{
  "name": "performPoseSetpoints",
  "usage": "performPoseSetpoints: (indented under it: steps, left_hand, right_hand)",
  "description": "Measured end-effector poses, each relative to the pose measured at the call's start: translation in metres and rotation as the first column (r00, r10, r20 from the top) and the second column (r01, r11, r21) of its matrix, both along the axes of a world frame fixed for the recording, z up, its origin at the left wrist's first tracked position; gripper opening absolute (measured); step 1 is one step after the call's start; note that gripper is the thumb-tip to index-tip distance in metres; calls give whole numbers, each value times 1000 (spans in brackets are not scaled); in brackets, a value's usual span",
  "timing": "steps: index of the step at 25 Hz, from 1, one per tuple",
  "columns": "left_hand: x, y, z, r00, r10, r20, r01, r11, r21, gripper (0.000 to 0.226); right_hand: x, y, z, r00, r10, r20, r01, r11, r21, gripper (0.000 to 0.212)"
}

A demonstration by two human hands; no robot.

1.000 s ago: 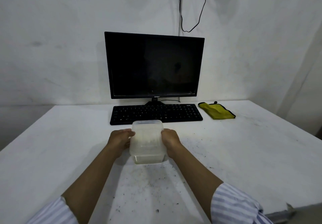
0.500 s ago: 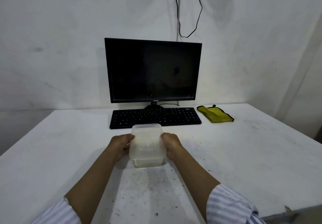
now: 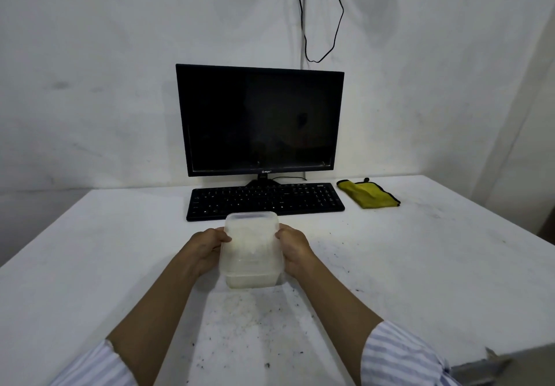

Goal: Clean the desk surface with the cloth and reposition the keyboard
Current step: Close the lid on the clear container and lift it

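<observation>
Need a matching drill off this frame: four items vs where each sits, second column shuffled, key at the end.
1 keyboard
2 cloth
3 plastic container
4 monitor

a gripped by left hand and right hand
b farthest back on the desk
c lying right of the keyboard
d flat in front of the monitor

Pairs: 1-d, 2-c, 3-a, 4-b

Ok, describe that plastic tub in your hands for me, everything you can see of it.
The plastic tub is translucent, milky white, a rounded rectangle with a rimmed top, possibly a lid. A cloudier band shows along its near bottom edge. The left hand grips its left side, the right hand its right side. It is over the speckled desk, just in front of the keyboard; whether its base touches the desk is unclear.
</observation>
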State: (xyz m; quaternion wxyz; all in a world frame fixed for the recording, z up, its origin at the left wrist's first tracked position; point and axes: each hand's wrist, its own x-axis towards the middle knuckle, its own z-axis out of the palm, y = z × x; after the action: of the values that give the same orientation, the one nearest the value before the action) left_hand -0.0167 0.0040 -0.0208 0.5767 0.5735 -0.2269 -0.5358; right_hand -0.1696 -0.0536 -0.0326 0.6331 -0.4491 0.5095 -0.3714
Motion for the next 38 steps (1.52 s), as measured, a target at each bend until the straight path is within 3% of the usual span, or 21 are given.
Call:
performPoseSetpoints:
  steps: [4,8,13,15,17,20,25,28,33,38]
  left_hand:
    - [-3,0,9,1000,-11,-15,10,997,-80,37]
    - [-3,1,18,999,-43,-6,41,988,-151,39]
    - [-13,0,38,999,11,-46,-18,987,-159,19]
    - [-17,2,47,999,-42,32,47,985,-169,23]
    - [-17,-2,47,979,-13,203,42,990,-136,43]
    - [-20,-2,45,969,85,233,-41,981,-189,49]
    - [-32,2,48,951,81,299,13,954,-300,35]
    - [-33,3,49,933,97,346,25,943,-333,41]
    - [-33,4,47,940,58,337,77,924,-373,46]
    - [-32,2,56,959,66,277,30,944,-327,34]
  right_hand:
    - [-4,3,9,998,30,60,-25,996,-85,46]
    - [-6,4,21,994,42,106,-21,980,-197,39]
    - [-7,8,31,971,94,219,-18,945,-326,35]
    - [-11,12,38,953,134,270,-33,937,-348,36]
    - [-11,12,41,949,149,277,-40,931,-363,33]
    - [-10,12,48,958,130,257,-31,933,-359,33]
    - [-11,9,60,982,94,161,-26,926,-377,32]
    - [-13,13,64,983,88,161,-20,922,-387,38]
    - [-16,15,67,983,91,161,-21,920,-391,27]
    - [-20,17,63,991,104,81,-56,890,-453,23]
